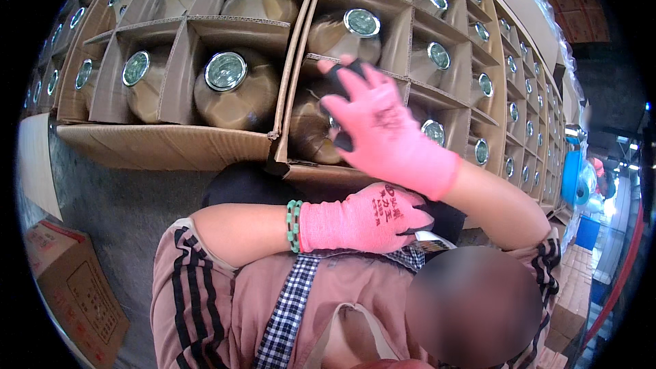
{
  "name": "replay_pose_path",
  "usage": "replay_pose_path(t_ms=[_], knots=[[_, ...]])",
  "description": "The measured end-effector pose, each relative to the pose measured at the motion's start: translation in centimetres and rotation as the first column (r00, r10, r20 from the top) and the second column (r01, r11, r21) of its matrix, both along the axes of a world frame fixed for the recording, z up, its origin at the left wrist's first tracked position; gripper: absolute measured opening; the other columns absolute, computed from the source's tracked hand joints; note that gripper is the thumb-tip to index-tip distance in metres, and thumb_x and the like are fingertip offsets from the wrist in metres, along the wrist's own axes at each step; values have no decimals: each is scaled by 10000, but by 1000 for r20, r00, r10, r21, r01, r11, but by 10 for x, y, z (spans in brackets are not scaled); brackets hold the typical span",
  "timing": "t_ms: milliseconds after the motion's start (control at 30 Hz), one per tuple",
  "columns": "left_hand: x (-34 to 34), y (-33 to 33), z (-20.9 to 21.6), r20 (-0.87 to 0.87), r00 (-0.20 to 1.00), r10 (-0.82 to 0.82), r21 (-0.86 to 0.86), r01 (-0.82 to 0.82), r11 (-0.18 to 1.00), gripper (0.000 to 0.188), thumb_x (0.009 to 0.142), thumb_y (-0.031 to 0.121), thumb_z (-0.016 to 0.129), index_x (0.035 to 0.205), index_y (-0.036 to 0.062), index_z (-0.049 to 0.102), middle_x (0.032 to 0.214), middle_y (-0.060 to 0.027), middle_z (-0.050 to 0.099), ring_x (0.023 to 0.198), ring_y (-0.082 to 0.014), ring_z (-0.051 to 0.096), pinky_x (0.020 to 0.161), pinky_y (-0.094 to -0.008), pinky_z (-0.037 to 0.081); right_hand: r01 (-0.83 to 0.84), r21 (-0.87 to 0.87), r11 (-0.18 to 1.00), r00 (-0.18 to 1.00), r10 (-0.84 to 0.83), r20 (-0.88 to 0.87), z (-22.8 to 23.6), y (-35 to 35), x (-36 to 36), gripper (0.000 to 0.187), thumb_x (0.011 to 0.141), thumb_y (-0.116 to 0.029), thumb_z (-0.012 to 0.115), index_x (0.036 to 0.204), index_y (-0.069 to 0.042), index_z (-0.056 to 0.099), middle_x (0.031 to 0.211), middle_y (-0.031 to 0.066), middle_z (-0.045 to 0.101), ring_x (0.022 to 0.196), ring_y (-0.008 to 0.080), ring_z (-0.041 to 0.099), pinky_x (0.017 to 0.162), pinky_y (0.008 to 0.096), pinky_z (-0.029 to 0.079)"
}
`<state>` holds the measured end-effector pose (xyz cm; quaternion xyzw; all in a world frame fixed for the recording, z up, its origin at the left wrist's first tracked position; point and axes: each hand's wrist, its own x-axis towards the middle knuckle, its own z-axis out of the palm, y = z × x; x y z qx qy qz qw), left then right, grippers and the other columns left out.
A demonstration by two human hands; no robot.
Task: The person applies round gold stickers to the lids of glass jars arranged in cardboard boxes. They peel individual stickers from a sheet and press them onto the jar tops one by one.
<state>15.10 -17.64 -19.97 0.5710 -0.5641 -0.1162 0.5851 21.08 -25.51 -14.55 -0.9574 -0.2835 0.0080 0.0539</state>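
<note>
My right hand (386,126) wears a pink glove with black fingertips. Its fingers are spread, slightly blurred by motion, over the near left compartment of the middle carton (294,165). Beneath it a clear glass jar (311,130) stands upright, its mouth mostly hidden by the hand. I cannot tell whether the fingers touch the jar. My left hand (369,219), gloved alike with a green beaded bracelet at the wrist, is held across my lap. Its fingers are closed around a small white piece (434,239), mostly hidden, whose kind does not show.
Open cartons with cardboard dividers (229,24) spread ahead, one glass jar per cell, such as a wide jar (236,89) in the left carton. A closed brown box (78,294) sits on the floor at lower left. Blue containers (588,232) and stacked cardboard (572,283) are at right.
</note>
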Motion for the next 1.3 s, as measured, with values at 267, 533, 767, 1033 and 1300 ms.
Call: replay_pose_path(t_ms=[267, 533, 767, 1033, 1300], knots=[[22, 4, 14, -440, 864, 246, -46, -295, 954, 198, 643, 62, 596, 833, 9, 597, 757, -122, 590, 681, -256, 569, 626, -315, 448, 333, -57, 941, 927, -337, -165, 128, -61, -58, 343, 549, -201, 715, 789, -9, 560, 950, 120, 563, 1006, 287, 494, 874, 372, 355], [25, 1, 18, -444, 857, 261, 46, -269, 962, 186, 661, 112, 607, 800, -10, 597, 724, -81, 581, 685, -186, 547, 655, -282, 431, 421, 8, 907, 902, -419, -102, 109, -91, -95, 211, 589, -111, 665, 735, -38, 531, 728, 95, 504, 756, 279, 490, 680, 365, 388], [23, 1, 18, -505, 810, 297, 49, -317, 947, 188, 648, 58, 609, 833, 23, 618, 768, -128, 601, 730, -268, 583, 670, -316, 456, 330, -3, 944, 944, -330, -22, 103, -97, -100, 198, 618, -118, 663, 763, -59, 542, 740, 86, 499, 752, 277, 488, 682, 376, 382], [19, 3, 17, -623, 725, 295, 116, -287, 951, 172, 685, 81, 610, 840, 8, 615, 774, -121, 599, 699, -203, 583, 647, -285, 452, 214, 37, 976, 969, -217, 115, 99, -98, -104, 259, 545, -83, 645, 788, -86, 555, 767, 54, 501, 789, 255, 500, 745, 375, 390], [22, 3, 18, -584, 763, 278, 74, -291, 954, 176, 700, 85, 610, 854, -1, 609, 772, -120, 595, 675, -197, 580, 625, -276, 452, 209, 44, 977, 962, -213, 169, 97, -95, -103, 246, 504, -43, 666, 716, -57, 541, 786, 76, 517, 816, 293, 515, 737, 393, 408]])
